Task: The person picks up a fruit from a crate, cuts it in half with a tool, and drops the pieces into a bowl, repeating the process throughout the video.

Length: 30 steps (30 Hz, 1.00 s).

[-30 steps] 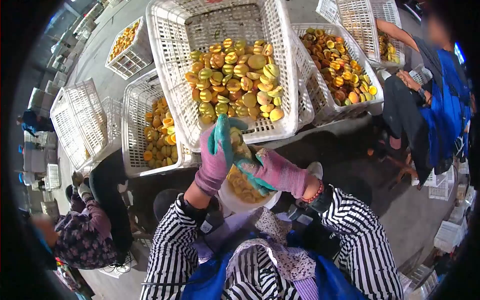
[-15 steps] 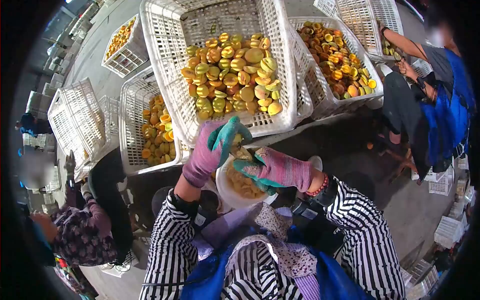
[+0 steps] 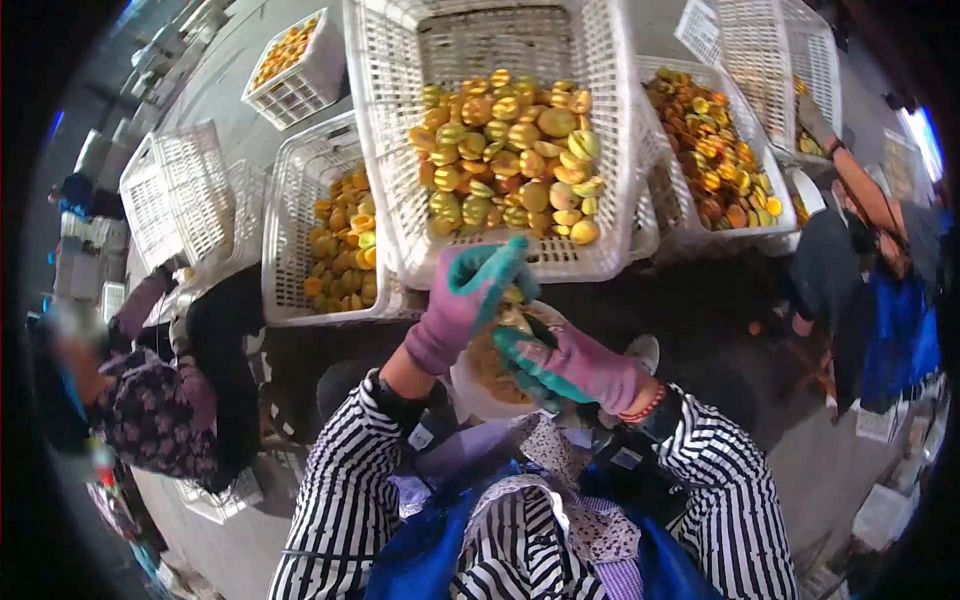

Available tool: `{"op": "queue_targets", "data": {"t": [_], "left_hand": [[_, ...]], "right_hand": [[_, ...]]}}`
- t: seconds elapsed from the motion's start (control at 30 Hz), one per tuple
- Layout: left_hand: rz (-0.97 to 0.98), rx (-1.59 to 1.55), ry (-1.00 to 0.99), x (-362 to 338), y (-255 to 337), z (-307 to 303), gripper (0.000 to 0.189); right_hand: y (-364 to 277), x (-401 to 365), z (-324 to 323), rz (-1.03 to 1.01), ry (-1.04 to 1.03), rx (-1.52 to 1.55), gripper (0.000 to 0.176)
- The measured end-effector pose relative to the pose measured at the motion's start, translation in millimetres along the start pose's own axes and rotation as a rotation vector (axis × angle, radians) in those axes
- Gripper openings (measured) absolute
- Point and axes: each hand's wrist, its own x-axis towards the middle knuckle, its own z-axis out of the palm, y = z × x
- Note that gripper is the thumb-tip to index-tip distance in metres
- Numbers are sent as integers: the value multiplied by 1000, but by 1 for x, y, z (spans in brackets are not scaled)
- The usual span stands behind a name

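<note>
My left hand [image 3: 468,300], in a pink and green glove, is closed on a piece of greenish-yellow fruit [image 3: 514,295], mostly hidden by the fingers. Right beside it my right hand [image 3: 580,362], gloved alike, is closed around something pale and narrow; the fingers hide what it is. Both hands are above a white bucket [image 3: 462,388] that holds pale, wet-looking scraps [image 3: 492,368]. Just beyond the hands a large white crate [image 3: 618,235] stands tilted toward me, with many halved yellow-orange fruits [image 3: 510,150], which look like peaches, in it.
More white crates of cut fruit stand at the left [image 3: 290,220] and right [image 3: 735,222]. Two crates [image 3: 185,195] lean at the far left. One person in a flowered top [image 3: 155,430] sits left; another in a blue apron [image 3: 895,330] sits right.
My view has turned a little, so the crates appear farther right and slightly higher. My right hand has come nearer the left hand. The right-hand person's arm reaches farther into a crate.
</note>
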Motion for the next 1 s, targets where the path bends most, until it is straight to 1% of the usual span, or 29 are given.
{"op": "queue_targets", "data": {"t": [0.07,0.1,0.13,0.17,0.2,0.23,0.27,0.3,0.33,0.4,0.43,0.47,0.53,0.57,0.6,0.67,0.7,0.73,0.8,0.83,0.87,0.9,0.93,1.0], "left_hand": [[98,98,-87,-3,3,-7,48],[99,98,-71,-4,3,-8,48],[99,20,-96,-4,3,-8,45],[104,-54,-126,-4,4,-8,44],[103,-59,-120,-4,5,-7,44],[3,-68,-92,-4,10,-6,45],[-94,-77,-66,-4,12,-5,47],[-101,-117,-57,-5,7,-5,50],[-97,-116,-53,-7,7,-5,50],[70,-158,-55,-12,7,-5,54],[150,-184,-59,-14,7,-3,56],[145,-195,-65,-14,6,-1,56],[260,-239,-21,-17,6,0,62],[263,-197,-25,-19,7,-1,63],[271,-200,-38,-20,5,-1,63],[331,-243,-135,-21,1,-1,63],[299,-262,-150,-24,0,0,62],[295,-266,-156,-27,-1,-1,62],[126,-197,-111,-32,-7,-6,52],[181,-47,21,-30,-20,-11,52],[127,27,214,-30,-23,-12,52],[87,-1,299,-32,-22,-17,51],[45,-31,385,-34,-18,-22,50],[-272,-73,474,-39,-17,-61,50]], "right_hand": [[-2,-11,50,14,315,-873,30],[4,-11,53,-148,263,-810,31],[3,-9,55,-135,264,-815,31],[2,-8,55,-203,231,-900,31],[2,-8,54,-270,199,-979,32],[2,-7,54,-261,202,-976,32],[0,-6,51,-215,235,-1081,33],[-2,-5,49,-170,264,-1190,34],[2,-5,45,-169,259,-1194,34],[13,-11,37,-42,255,-807,34],[18,-7,45,32,228,-703,33],[17,-3,40,31,240,-698,33],[13,5,30,242,-29,-638,36],[16,3,37,230,-21,-642,36],[21,-1,47,150,48,-692,36],[27,-6,70,-6,180,-779,38],[26,-13,66,210,138,-443,40],[23,-16,52,205,142,-438,40],[16,-13,19,416,-273,-237,43],[25,-14,22,418,-275,-239,43],[40,-16,27,282,-103,-590,41],[52,-19,30,136,78,-929,39],[53,-22,24,140,80,-921,39],[41,-25,3,-9,268,-1047,38]]}}
